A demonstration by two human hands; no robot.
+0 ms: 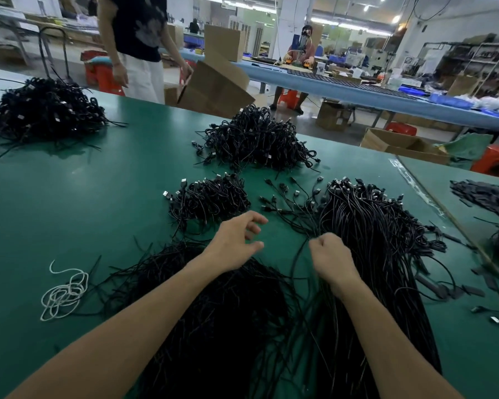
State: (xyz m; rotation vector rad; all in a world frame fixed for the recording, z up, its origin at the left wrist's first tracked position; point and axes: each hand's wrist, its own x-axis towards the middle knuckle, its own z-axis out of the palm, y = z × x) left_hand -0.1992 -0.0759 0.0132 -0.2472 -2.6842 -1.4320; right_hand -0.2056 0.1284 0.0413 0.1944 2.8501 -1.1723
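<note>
Cable piles [254, 139] lie behind, a small pile [211, 197] near the left hand [236, 240], white cord [64, 292] at left. Green table [113, 182], workshop w/ boxes [406, 145]. Right hand [329, 254] grips cables [303, 223] at table centre; they run lengthwise away from the person, plugs far. Left hand loose, holds nothing

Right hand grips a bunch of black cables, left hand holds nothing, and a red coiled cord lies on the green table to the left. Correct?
Not quite: the head view shows the coiled cord is white, not red. The rest stands: the right hand grips black cables, the left hand holds nothing, and the cord lies on the green table.
</note>
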